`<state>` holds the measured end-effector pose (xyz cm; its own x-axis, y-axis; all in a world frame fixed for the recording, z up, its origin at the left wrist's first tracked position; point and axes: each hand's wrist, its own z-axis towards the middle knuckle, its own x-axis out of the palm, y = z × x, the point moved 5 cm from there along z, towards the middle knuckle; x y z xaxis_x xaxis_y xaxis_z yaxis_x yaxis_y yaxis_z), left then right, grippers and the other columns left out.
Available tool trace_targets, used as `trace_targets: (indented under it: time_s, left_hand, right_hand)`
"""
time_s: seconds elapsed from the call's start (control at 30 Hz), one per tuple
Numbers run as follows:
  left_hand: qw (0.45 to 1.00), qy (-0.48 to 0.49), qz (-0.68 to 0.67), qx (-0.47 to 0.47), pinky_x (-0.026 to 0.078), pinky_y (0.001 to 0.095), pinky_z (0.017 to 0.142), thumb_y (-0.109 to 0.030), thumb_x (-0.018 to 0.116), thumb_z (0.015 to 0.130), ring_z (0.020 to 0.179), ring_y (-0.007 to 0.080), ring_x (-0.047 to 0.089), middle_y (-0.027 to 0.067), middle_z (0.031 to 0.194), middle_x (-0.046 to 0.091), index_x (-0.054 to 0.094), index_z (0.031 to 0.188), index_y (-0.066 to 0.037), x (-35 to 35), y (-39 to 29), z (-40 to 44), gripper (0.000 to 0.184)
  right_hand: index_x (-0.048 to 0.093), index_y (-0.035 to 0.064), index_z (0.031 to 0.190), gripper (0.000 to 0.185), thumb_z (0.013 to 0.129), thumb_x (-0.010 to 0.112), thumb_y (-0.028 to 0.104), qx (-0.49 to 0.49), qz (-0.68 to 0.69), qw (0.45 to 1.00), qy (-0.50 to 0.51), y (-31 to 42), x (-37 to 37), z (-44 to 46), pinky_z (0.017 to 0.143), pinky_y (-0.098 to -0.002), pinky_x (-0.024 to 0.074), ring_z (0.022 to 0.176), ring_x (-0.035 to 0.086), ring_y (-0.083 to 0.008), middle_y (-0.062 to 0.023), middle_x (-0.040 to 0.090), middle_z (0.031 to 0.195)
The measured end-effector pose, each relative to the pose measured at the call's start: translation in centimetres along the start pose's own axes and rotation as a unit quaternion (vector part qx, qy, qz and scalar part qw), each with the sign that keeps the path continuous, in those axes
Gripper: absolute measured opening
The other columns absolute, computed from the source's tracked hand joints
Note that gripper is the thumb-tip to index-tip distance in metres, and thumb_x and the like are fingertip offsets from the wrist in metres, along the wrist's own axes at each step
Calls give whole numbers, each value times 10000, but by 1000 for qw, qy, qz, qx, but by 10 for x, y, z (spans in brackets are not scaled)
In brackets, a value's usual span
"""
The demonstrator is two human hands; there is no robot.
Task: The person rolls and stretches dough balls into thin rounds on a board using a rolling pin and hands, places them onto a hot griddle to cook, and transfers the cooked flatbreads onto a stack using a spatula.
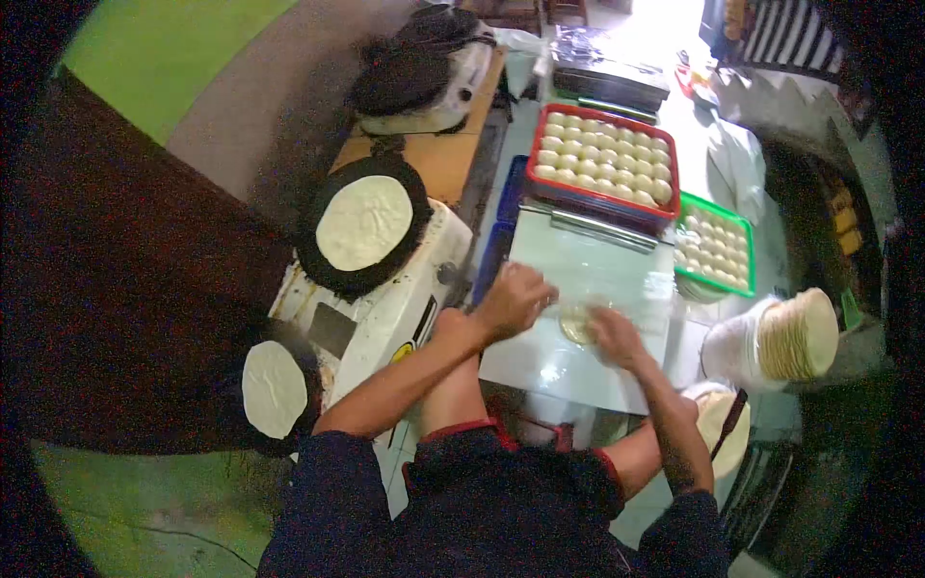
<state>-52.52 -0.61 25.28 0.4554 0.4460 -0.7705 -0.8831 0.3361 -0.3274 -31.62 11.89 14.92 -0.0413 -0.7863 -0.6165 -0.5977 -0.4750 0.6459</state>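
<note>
A small round of flattened dough (575, 326) lies on the shiny pale work board (540, 371) in front of me. My right hand (617, 337) is at its right edge, with the fingers over the dough and smeared by motion. To the left of the dough, above the board, is my left hand (518, 301). Its fingers are curled in, and whatever they hold, if anything, is hidden. Behind the board, a red tray (602, 204) carries rows of pale dough balls (605, 159). A green tray (753, 255) with more balls stands to its right.
On my left, a flatbread (364, 223) lies on a black griddle (419, 193) over a white stove (385, 323). Another flatbread (275, 389) sits on a dark pan nearer me. A stack of thin flatbreads (800, 335) and a dark-handled tool (729, 422) are at right.
</note>
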Motion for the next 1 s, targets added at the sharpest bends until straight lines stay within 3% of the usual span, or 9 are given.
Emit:
trace_targets:
  time_s: [0.1, 0.2, 0.3, 0.37, 0.47, 0.6, 0.73, 0.9, 1.0]
  left_hand:
    - [997, 61, 44, -30, 424, 456, 842, -181, 701, 812, 876, 259, 595, 43, 814, 571, 649, 902, -162, 58, 7, -90, 105]
    - [988, 129, 57, -61, 424, 474, 902, -174, 664, 842, 966, 243, 609, 55, 899, 583, 632, 975, -147, 111, -16, -146, 140]
    - [978, 190, 49, -68, 447, 460, 883, -138, 609, 859, 991, 249, 604, 74, 935, 589, 625, 1018, -129, 118, -56, -150, 160]
    - [972, 224, 49, -51, 466, 445, 862, -104, 566, 865, 1010, 264, 601, 90, 953, 596, 618, 1035, -104, 137, -74, -150, 178]
    - [953, 276, 16, -125, 485, 430, 839, -75, 524, 857, 1014, 297, 597, 116, 973, 604, 615, 1013, -56, 158, -87, -152, 182]
    - [961, 232, -11, -149, 490, 452, 828, -58, 540, 830, 969, 326, 599, 150, 956, 603, 606, 955, -28, 157, -88, -156, 144]
    - [966, 206, -42, -148, 492, 471, 796, -44, 543, 817, 917, 356, 600, 175, 907, 595, 594, 910, -21, 155, -89, -150, 109]
    - [968, 193, -53, -154, 512, 492, 752, -53, 572, 770, 858, 391, 628, 190, 868, 608, 593, 837, -23, 152, -90, -150, 77]
    - [970, 192, -42, -146, 490, 497, 753, -25, 551, 787, 843, 395, 599, 198, 855, 588, 583, 856, -15, 149, -89, -150, 77]
  right_hand:
    - [619, -13, 1283, 414, 982, 597, 270, 6, 418, 889, -186, -170, -84, -21, 1035, -403, 487, 1145, 637, -330, -179, 676, 1223]
    - [547, 82, 1365, 487, 904, 636, 209, 14, -63, 946, -317, -156, -130, 26, 1084, -424, 430, 1233, 557, -358, -203, 590, 1322]
    - [475, 177, 1447, 653, 826, 676, 148, -33, -228, 923, -308, -93, -107, 111, 1134, -445, 374, 1322, 477, -386, -226, 504, 1421]
    - [427, 240, 1501, 789, 774, 702, 107, -37, -270, 912, -307, -52, -81, 155, 1167, -460, 336, 1381, 423, -404, -242, 447, 1488]
    - [369, 253, 1524, 759, 850, 719, 234, 2, -234, 927, -293, 12, -63, 152, 1146, -621, 257, 1349, 440, -388, -206, 496, 1426]
    - [444, 247, 1466, 691, 843, 737, 311, -76, -276, 918, -273, 26, 13, 102, 1006, -579, 369, 1170, 537, -338, -137, 603, 1188]
    - [465, 303, 1450, 678, 833, 745, 302, -76, -262, 895, -353, 48, 77, 13, 1027, -572, 323, 1170, 521, -288, -102, 566, 1226]
    - [498, 271, 1435, 605, 866, 703, 252, -11, -247, 877, -413, 53, 29, 47, 1046, -587, 296, 1223, 490, -303, -115, 540, 1262]
    - [458, 344, 1442, 595, 894, 682, 282, -41, -259, 878, -401, 47, 82, 24, 1066, -613, 303, 1201, 516, -317, -124, 548, 1285]
